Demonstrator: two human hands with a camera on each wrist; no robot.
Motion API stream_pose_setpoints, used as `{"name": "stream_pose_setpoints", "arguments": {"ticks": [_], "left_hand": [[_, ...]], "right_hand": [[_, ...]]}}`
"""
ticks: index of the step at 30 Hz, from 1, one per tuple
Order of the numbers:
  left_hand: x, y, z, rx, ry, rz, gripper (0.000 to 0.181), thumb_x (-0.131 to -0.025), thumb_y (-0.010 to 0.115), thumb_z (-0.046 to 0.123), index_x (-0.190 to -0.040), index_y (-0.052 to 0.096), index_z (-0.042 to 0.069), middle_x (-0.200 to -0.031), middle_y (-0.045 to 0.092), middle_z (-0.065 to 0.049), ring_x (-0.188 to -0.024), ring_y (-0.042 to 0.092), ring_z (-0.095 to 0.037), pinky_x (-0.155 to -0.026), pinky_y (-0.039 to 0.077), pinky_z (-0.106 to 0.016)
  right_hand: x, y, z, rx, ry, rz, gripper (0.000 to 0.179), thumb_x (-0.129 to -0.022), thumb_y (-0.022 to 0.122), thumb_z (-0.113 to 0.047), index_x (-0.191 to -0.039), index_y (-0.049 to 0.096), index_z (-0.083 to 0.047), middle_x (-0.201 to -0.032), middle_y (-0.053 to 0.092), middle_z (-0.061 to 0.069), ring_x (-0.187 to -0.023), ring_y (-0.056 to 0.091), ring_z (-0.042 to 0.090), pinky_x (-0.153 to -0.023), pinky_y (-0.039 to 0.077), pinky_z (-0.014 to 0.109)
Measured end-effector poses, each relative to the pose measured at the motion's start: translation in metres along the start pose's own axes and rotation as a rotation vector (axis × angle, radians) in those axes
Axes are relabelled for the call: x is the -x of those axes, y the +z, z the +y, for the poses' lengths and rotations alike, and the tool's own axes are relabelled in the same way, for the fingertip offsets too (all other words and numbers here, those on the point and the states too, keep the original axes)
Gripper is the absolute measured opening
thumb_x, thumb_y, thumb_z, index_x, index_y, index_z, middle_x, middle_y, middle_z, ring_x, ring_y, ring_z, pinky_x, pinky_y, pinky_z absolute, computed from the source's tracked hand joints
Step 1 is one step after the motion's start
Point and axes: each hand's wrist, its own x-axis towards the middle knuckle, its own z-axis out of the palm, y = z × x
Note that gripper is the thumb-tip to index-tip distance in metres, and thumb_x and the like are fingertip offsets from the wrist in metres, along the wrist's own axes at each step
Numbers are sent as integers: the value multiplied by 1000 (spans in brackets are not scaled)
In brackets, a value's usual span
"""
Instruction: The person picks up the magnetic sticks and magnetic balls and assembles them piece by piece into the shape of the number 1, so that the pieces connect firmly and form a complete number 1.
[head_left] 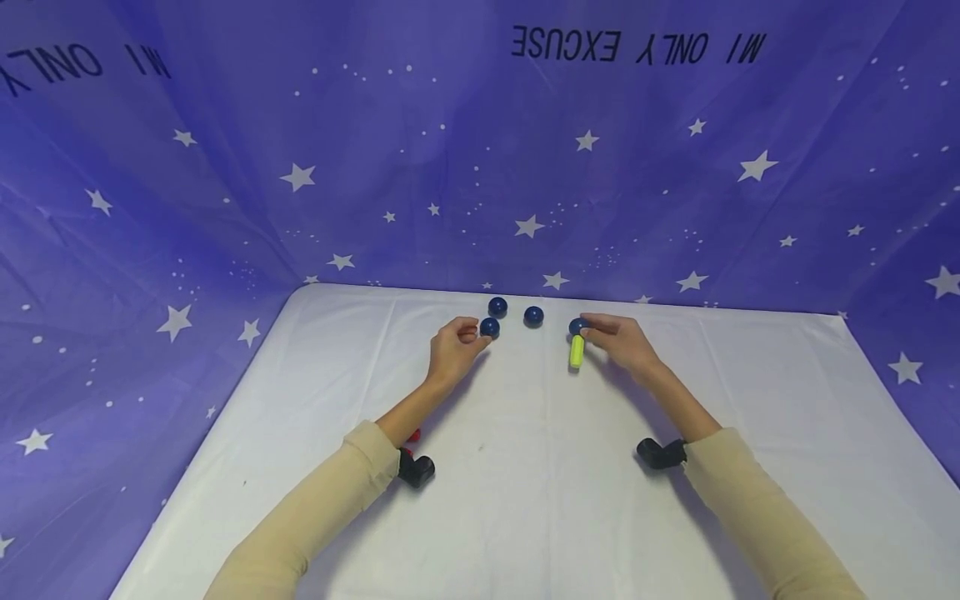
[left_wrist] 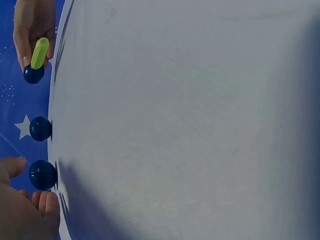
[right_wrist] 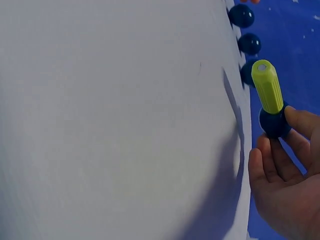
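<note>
In my right hand [head_left: 618, 337], thumb and fingertips pinch a dark blue ball [right_wrist: 270, 124] with a ribbed lime-yellow handle [right_wrist: 268, 89] at it, like a small maraca. The handle points toward me in the head view. My left hand [head_left: 453, 350] reaches around another dark blue ball [head_left: 490, 327] on the table, thumb on one side and bent fingers on the other. Small gaps show between thumb and ball in the left wrist view. Just behind it lies a blue ball [head_left: 498, 307], and one more blue ball [head_left: 533, 316] sits between the hands.
A white cloth covers the table [head_left: 525, 500]. A purple star-printed curtain [head_left: 450, 150] rises behind and at the sides, close to the balls. Something red [head_left: 413, 436] shows partly beside my left sleeve. Black wrist mounts [head_left: 660, 454] jut inward from both forearms.
</note>
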Motion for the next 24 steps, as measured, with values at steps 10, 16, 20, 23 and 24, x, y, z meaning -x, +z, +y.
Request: {"name": "stream_pose_setpoints", "arguments": {"ticks": [10, 16, 20, 23, 24], "left_hand": [[-5, 4, -5, -25, -22, -28, 41, -84, 78, 9, -120, 65, -4, -110, 68, -19, -104, 65, -31, -92, 52, -36], [-7, 5, -7, -36, -28, -39, 43, -84, 79, 9, -123, 64, -3, -113, 68, -18, -106, 65, -30, -94, 51, -36], [-10, 5, -9, -39, -19, -46, 46, -83, 80, 8, -125, 64, -3, -114, 67, -18, -107, 65, -30, -95, 51, -34], [-12, 6, -11, -46, -12, -47, 47, -83, 81, 7, -125, 64, -3, -114, 67, -18, -106, 66, -30, -95, 51, -33], [-12, 6, -11, -47, -9, -47, 47, -83, 81, 7, -125, 64, -3, -113, 68, -18, -106, 66, -30, -95, 51, -33]], "right_hand": [[-5, -18, 8, 41, 13, -10, 49, -99, 64, -24, -143, 53, -5, -145, 50, 18, -138, 40, 37, -115, 26, 52], [-8, -21, 14, 89, 21, -29, 49, -100, 62, -25, -143, 53, -4, -147, 48, 19, -139, 38, 39, -114, 27, 54], [-9, -22, 16, 125, 29, -38, 48, -101, 61, -25, -144, 52, -5, -149, 46, 19, -142, 32, 40, -114, 26, 57], [-9, -22, 15, 135, 31, -47, 48, -101, 60, -26, -144, 52, -5, -150, 44, 18, -143, 29, 40, -114, 25, 57], [-9, -22, 15, 141, 30, -52, 49, -101, 60, -27, -145, 52, -6, -150, 44, 18, -143, 29, 40, -114, 25, 57]]}}
